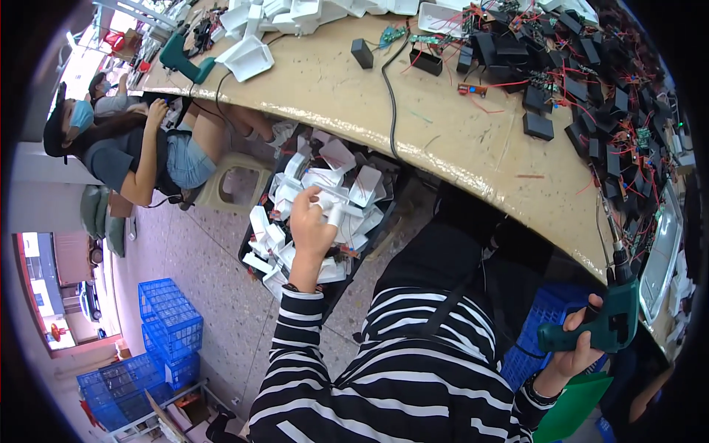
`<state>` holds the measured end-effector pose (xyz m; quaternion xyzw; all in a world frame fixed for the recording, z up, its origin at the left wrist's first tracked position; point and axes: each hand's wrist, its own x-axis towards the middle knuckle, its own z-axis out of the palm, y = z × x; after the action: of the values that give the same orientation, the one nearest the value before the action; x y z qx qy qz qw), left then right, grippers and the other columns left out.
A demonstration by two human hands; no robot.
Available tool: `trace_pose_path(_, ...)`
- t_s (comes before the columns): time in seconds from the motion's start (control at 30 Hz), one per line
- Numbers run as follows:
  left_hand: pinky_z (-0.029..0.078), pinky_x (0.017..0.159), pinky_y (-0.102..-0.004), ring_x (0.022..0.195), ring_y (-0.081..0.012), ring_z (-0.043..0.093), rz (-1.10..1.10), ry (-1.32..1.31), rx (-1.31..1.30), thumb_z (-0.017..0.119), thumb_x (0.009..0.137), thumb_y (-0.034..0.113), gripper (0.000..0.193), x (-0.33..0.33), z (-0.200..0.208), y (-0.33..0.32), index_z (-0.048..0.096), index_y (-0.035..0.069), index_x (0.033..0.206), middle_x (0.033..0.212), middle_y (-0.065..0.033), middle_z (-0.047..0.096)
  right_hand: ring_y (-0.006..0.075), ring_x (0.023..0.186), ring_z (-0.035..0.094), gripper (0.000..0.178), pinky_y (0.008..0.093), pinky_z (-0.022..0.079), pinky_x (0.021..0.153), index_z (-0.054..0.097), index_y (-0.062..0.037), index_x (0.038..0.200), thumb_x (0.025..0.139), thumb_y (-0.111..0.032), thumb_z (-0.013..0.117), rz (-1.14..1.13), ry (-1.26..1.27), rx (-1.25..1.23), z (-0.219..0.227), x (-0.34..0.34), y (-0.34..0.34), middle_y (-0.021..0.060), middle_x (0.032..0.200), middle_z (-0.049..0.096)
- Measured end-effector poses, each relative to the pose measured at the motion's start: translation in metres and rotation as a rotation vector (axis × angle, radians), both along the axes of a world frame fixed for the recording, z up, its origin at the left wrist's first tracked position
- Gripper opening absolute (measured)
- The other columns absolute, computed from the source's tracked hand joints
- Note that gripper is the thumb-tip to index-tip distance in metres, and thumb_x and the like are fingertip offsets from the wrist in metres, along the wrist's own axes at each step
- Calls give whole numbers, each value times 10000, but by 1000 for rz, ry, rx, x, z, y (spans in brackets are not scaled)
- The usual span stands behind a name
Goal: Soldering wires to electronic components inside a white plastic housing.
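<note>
My left hand [312, 235] is over a dark bin [338, 299] heaped with white plastic casings [365, 186]. Its fingers are bent round one white plastic casing [325, 195] at the top of the heap. One digit of this hand wears a white covering. At the lower right, my right hand [577, 353] is wrapped round the handle of a green power drill [619, 319]. The drill's long bit points up past the table's edge, next to a pile of black boxes with red wires [591, 88].
The brown-covered table [487, 144] carries more white casings [247, 57], another green drill [181, 59] and a black cable [390, 96]. A person in a mask [140, 151] sits at the left. Blue crates [171, 314] are stacked on the floor; another blue crate [533, 328] is beside my legs.
</note>
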<state>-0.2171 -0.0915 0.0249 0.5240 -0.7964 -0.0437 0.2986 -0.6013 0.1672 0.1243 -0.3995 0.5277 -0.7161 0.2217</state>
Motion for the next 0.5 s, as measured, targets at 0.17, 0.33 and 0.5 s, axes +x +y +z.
trace_pose_path(0.17,435,800,-346,887,-305,543,-32,273,-247,634,760,37,294,-49,77,-74,572,-16,1043,1005,-163,551,140,709,513,558,228,430,568,317,61,1281,834,-157,569,-12,-51,3,-1,-4,-11,240,1204,454)
trace_pose_path(0.33,456,722,-358,795,-288,583,-235,286,-270,545,819,60,304,-128,134,-184,546,27,1121,884,-143,602,141,700,517,563,224,436,558,309,61,1283,833,-148,575,-55,-46,14,2,-7,-15,241,1194,458)
trace_pose_path(0.5,470,766,-410,871,-347,583,-148,31,-200,546,704,57,234,-206,139,-287,578,-3,928,904,-189,602,142,684,522,568,223,438,548,304,68,1281,830,-140,578,-108,-41,35,5,-5,-20,244,1189,461)
